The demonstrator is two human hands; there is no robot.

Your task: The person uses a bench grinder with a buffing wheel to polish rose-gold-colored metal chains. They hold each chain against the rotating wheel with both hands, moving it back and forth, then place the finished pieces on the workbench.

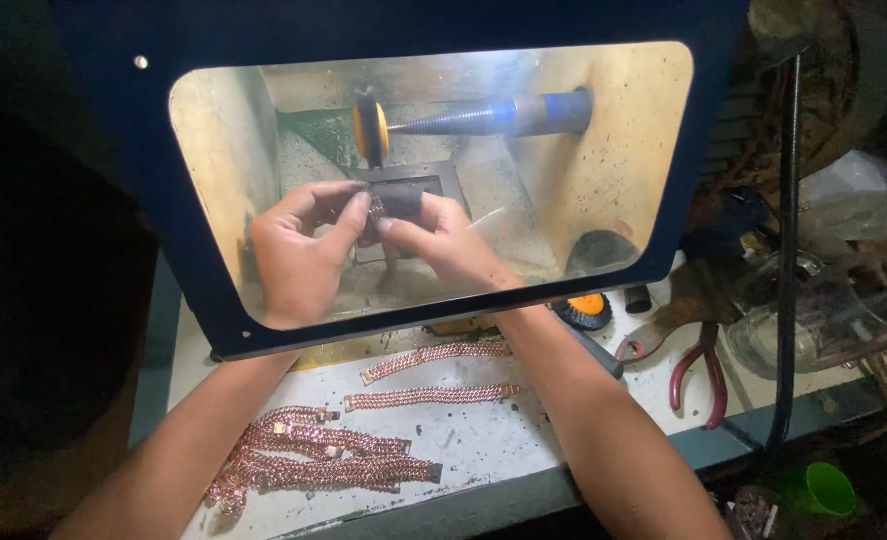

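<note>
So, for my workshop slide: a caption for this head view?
Both hands, left hand and right hand, hold a small dark piece beneath a yellow-hubbed polishing wheel; copper-coloured chain bracelets lie below.

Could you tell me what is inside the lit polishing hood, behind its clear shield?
Inside the hood, a wheel sits on a tapered spindle. Below it, the left hand and right hand pinch a dark piece; fingers hide most of it.

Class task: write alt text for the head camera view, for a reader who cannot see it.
Behind a clear shield, a left hand and right hand hold a small dark piece under a buffing wheel on a tapered spindle. On the white bench in front lie copper-coloured chains, with red pliers to the right.
</note>
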